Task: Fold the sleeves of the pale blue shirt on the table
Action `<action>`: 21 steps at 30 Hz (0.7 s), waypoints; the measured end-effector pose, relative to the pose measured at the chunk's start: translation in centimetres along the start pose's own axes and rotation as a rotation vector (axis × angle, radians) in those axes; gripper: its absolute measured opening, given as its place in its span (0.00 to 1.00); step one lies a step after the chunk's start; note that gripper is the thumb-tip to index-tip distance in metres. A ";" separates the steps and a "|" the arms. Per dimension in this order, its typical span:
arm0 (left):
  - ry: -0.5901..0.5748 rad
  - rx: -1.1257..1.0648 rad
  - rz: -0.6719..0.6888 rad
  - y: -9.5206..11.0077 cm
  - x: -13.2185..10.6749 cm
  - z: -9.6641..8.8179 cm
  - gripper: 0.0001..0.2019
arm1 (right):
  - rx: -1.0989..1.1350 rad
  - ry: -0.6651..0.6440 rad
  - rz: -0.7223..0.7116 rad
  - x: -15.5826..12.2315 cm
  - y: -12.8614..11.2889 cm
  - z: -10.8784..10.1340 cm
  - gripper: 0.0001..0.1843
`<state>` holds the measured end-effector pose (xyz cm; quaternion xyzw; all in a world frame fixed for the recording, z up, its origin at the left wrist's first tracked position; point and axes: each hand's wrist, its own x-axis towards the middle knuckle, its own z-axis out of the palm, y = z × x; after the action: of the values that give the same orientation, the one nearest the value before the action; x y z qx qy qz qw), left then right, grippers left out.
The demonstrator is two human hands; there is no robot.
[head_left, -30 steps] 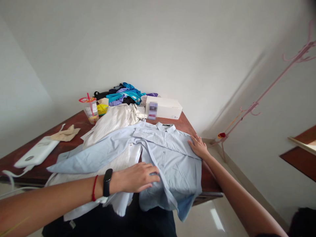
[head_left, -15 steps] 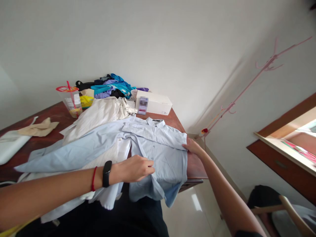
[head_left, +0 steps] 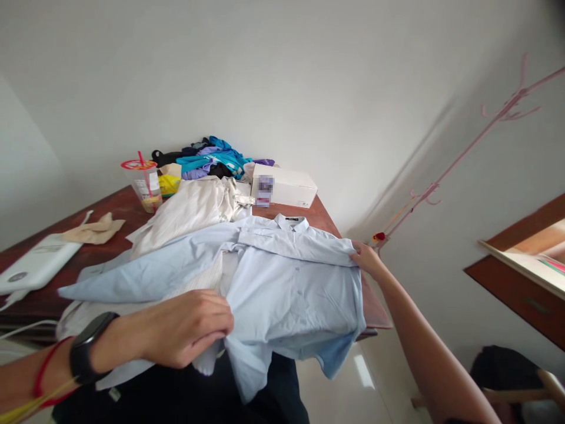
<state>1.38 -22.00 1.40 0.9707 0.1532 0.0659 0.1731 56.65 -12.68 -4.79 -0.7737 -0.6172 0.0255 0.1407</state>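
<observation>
1. Head view, around the work: on the table (head_left: 103, 207), a heap of clothes (head_left: 216, 159) lies along the far edge, against the wall. A white box (head_left: 293, 185) sits near the far right corner.
2. Towards the far left side stand a plastic cup (head_left: 146, 188) with a red straw and, just beside it, a yellow packet (head_left: 169, 185). A power bank (head_left: 39, 262) lies by the left part of the near edge, with a beige cloth (head_left: 97, 229) over its end.
3. In the way, striped clothes (head_left: 189, 206) lie bunched under and beside the shirt's outstretched sleeve. A pink coat rack (head_left: 468, 156) stands beyond the right edge.
4. The light blue shirt (head_left: 300, 282) is spread over the table's right half, collar towards the far edge, hem hanging over the near edge.
5. The left hand (head_left: 189, 327), fingers curled, grips the shirt's left border by the near edge.
6. The right hand (head_left: 367, 259) pinches the shirt between thumb and fingers at the right edge, below collar level.
</observation>
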 end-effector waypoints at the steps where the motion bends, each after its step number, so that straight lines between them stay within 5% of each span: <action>1: -0.029 -0.017 -0.001 0.3 -0.2 0.5 0.06 | 0.004 -0.013 0.017 0.3 0.2 -0.3 0.30; 6: -0.072 -0.092 -0.052 0.8 0.3 1.5 0.05 | -0.125 -0.151 0.010 0.4 0.1 -0.5 0.30; 10: 0.005 -0.222 -0.175 -1.4 1.8 -1.1 0.05 | -0.207 -0.146 0.030 -0.7 -0.8 0.1 0.33; 13: 0.166 -0.164 -0.354 -5.4 3.5 -3.4 0.11 | -0.238 -0.086 -0.033 -1.3 -3.4 0.5 0.35; 17: 0.359 -0.018 -0.578 -12.6 6.9 -5.2 0.19 | -0.122 -0.108 -0.398 -1.5 -10.1 0.9 0.32; 21: 0.285 -0.020 -0.790 -18.5 10.5 -6.0 0.23 | 0.105 -0.233 -0.681 -1.4 -17.6 2.0 0.29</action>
<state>5.11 -0.19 1.15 0.8167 0.5355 0.1297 0.1717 39.25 -10.16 -2.47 -0.5075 -0.8492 0.0968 0.1093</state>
